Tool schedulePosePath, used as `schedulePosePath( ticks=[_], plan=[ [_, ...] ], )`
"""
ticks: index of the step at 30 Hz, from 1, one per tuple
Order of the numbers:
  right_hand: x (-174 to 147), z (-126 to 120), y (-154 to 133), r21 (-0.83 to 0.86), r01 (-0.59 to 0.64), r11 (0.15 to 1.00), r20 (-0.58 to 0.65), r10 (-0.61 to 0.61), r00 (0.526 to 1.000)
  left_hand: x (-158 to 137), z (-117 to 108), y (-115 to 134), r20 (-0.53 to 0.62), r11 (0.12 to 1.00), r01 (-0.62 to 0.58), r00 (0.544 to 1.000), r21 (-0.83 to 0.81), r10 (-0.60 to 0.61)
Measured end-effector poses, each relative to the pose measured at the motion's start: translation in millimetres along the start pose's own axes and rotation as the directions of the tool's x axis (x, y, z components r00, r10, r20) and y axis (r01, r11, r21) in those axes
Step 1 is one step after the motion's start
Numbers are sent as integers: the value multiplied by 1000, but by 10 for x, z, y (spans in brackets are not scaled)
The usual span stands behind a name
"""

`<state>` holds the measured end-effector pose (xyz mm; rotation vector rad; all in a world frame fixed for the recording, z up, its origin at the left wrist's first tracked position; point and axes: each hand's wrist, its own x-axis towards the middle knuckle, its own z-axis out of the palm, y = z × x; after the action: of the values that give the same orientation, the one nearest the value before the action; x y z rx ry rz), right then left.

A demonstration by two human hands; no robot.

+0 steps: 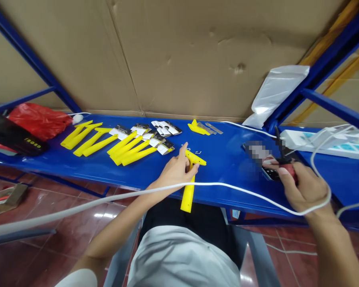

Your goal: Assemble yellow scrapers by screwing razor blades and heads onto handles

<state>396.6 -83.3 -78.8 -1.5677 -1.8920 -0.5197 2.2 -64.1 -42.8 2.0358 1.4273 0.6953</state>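
My left hand (177, 169) is closed around the head of a yellow plastic T-shaped scraper (188, 195), whose handle points down past the table's front edge. Small screws (198, 152) lie on the blue table just beyond its head. On the right, my right hand (306, 185) grips a red-and-black hand tool (289, 170), its black end pointing up and away; its exact kind is unclear. Beneath and beside that hand lies a phone (271, 173), partly blurred. Several yellow scrapers (133, 149), some with black-and-white cards at their heads, lie left of my left hand.
A white cable (215, 184) crosses in front of both forearms. At the back are yellow pieces with clear strips (198, 127) and printed cards (166, 128). A power strip (329, 141) sits right; a red bag (38, 119) and black object (14, 135) sit left.
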Motion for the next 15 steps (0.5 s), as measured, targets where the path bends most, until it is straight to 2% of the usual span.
schedulePosePath(
  ticks=[3, 6, 10, 13, 15],
  plan=[
    [20, -32, -7, 23, 140, 990, -52, -139, 989, 29, -52, 44, 25, 995, 7, 1000, 98, -10],
    [48, -61, -23, 21, 178, 984, -56, -176, 983, 72, -131, 83, 84, 979, 0, 996, 203, -18],
    [34, -85, -22, 16, 164, 986, -43, -163, 986, 175, -276, 90, 139, 935, -79, 990, 346, 32],
    [-3, -72, 0, 32, 116, 993, -45, -115, 992, 332, -400, 80, 177, 902, -219, 971, 373, 163],
    [-20, -47, 10, 37, 54, 998, -36, -53, 998, 487, -471, 74, 241, 882, -322, 938, 343, 249]
  ],
)
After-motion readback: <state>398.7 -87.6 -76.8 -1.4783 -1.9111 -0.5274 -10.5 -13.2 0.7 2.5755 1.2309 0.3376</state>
